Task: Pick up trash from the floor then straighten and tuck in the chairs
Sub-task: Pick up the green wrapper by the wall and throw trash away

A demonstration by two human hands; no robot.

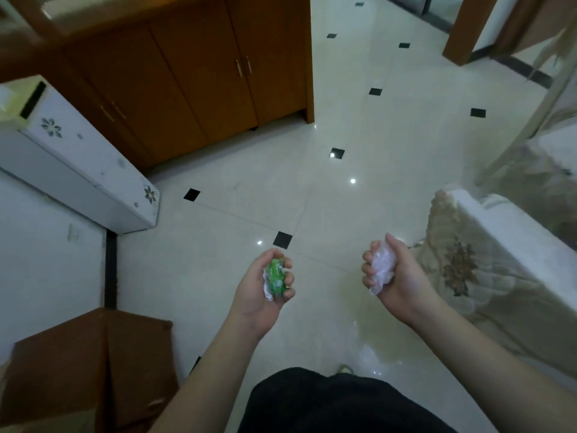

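My left hand is held palm up above the floor, fingers curled round a crumpled green and white wrapper. My right hand, also palm up and a little to the right, grips a crumpled wad of clear white plastic. Both hands hover over the pale tiled floor with small black inset squares. No loose trash shows on the visible floor. No chair is plainly in view.
A wooden cabinet with double doors stands at the back. A white floor-standing appliance leans in from the left. A brown cardboard box sits at lower left. Cloth-covered furniture fills the right side.
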